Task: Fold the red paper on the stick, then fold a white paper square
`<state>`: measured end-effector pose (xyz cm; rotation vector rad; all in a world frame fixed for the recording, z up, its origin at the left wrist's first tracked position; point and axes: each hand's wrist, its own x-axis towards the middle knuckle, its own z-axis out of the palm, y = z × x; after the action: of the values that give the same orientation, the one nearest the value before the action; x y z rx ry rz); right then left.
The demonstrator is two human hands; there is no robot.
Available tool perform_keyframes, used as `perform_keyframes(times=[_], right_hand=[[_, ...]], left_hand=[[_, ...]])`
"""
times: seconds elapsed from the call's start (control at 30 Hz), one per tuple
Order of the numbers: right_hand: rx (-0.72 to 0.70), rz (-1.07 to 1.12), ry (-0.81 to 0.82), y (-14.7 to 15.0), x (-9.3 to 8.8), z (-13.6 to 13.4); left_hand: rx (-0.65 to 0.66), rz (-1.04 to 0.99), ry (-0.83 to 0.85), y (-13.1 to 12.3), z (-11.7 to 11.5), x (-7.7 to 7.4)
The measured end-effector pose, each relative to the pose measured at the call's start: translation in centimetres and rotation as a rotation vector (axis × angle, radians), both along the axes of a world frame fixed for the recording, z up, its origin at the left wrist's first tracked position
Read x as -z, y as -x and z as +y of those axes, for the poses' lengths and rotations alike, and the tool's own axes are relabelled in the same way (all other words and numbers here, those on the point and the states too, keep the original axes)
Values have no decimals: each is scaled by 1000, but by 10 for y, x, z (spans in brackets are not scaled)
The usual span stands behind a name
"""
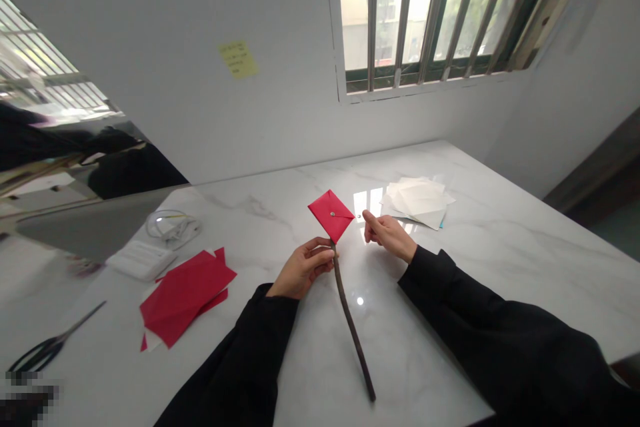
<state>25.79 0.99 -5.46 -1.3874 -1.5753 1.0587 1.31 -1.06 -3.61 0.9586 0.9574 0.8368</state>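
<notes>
My left hand (313, 267) pinches the top of a thin brown stick (350, 320), just under a folded red paper square (327, 210). A small round metal pin head shows at the middle of the square, and the stick slants down toward me. To the right, my right hand (387, 235) is held apart from the paper, its fingers loosely bent, tips apart and nothing visible between them. Just left of its fingertips is a tiny shiny metal piece (359, 216); whether it touches the hand I cannot tell.
Red paper sheets (187, 297) lie at the left, with black scissors (53, 347), a white box (141, 259) and a coiled white cable (173, 227) around them. White paper sheets (417, 200) lie at the back right. Behind the table (425, 347) is a wall with a barred window (420, 20).
</notes>
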Motion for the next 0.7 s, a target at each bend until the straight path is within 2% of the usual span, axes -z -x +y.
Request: perform_keyframes(times=[0.17, 0.37, 0.5, 0.7], right_hand=[[79, 43, -70, 0, -3, -1], [5, -73, -42, -1, -4, -1], [66, -36, -65, 0, -6, -3], [149, -24, -182, -1, -10, -6]], left_hand=[[23, 10, -1, 0, -1, -1], [48, 10, -19, 1, -1, -1], [59, 17, -23, 1, 1, 1], [128, 40, -21, 4, 2, 4]])
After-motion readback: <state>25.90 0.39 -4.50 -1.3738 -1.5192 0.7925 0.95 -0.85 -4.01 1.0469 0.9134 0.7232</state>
